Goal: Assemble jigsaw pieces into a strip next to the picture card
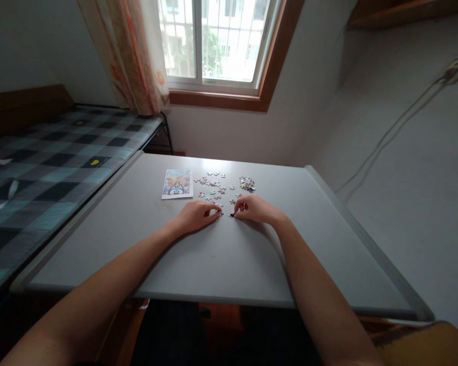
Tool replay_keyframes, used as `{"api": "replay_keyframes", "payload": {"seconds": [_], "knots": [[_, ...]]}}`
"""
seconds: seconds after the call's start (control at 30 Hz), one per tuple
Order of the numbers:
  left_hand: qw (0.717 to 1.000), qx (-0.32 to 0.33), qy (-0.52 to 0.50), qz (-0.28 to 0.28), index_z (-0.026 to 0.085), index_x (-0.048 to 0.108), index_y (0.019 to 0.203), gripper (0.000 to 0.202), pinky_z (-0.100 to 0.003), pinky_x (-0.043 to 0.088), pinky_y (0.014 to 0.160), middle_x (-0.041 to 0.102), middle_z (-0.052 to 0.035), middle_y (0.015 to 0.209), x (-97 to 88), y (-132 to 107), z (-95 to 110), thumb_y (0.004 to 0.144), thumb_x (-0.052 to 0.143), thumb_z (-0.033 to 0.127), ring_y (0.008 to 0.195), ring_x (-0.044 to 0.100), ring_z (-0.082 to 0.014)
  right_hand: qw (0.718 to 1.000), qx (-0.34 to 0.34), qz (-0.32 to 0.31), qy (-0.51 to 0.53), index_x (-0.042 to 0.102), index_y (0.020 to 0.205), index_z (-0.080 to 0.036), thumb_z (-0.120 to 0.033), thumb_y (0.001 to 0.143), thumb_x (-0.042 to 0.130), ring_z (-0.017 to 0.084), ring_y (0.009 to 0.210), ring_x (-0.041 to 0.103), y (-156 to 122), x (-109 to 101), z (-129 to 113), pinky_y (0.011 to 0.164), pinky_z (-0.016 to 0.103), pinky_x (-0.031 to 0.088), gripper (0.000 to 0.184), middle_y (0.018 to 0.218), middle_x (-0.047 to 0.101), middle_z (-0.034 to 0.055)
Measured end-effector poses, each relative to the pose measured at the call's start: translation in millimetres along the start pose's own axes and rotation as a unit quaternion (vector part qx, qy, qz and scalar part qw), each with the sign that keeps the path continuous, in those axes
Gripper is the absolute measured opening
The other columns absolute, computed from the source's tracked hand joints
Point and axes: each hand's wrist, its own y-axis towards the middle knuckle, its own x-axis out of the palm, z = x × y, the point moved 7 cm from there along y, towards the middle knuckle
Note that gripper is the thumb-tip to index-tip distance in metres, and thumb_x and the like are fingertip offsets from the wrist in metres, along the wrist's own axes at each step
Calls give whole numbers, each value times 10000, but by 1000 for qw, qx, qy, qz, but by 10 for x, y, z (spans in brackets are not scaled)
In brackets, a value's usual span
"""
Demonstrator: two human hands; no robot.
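Head view: the left hand (pixel 197 215) pinches a small puzzle piece (pixel 222 214) between thumb and forefinger, and the right hand (pixel 255 208) likewise grips a dark puzzle piece (pixel 232 214), the two just apart above the white table (pixel 213 264). Beyond lie scattered pieces (pixel 212 192), a denser heap (pixel 247 183) to their right, and a picture sheet (pixel 177 183) to their left, its heading too small to read.

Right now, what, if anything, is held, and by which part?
The right hand appears to pinch a dark puzzle piece by its right side; the left hand touches another piece, whether gripped is unclear.
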Motion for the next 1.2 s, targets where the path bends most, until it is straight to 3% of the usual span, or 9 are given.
{"api": "replay_keyframes", "payload": {"seconds": [0.6, 0.83, 1.03, 1.2], "knots": [[1000, 5, 5, 2, 284, 735, 1030, 279, -229, 294, 555, 628, 18, 629, 4, 2, -9, 878, 539, 410, 545, 493, -99, 1000, -25, 1, 11, 708, 760, -172, -216, 725, 678, 126, 677, 529, 15, 30, -48, 612, 229, 394, 64, 758, 615, 22], [1000, 3, 8, 1, 288, 736, 1035, 274, -228, 304, 559, 633, 20, 632, -13, -9, -1, 873, 543, 398, 545, 495, -100, 998, -5, 54, 15, 689, 755, -149, -219, 796, 595, 123, 671, 520, -16, -142, -30, 641, 246, 393, 124, 741, 628, 33], [1000, -1, 6, -4, 286, 735, 1033, 282, -228, 299, 559, 627, 22, 630, -9, -6, 5, 878, 533, 408, 546, 496, -101, 999, -7, 18, 40, 696, 832, -153, -225, 715, 672, 118, 661, 521, -19, -45, -14, 610, 233, 395, 139, 759, 610, 17], [1000, 3, 5, -8, 288, 730, 1037, 274, -226, 301, 565, 627, 24, 636, -4, -1, 5, 875, 540, 400, 557, 502, -101, 1000, -11, 2, 22, 695, 791, -164, -205, 703, 685, 116, 662, 520, -6, 18, -24, 607, 224, 391, 98, 749, 602, 10]]}}
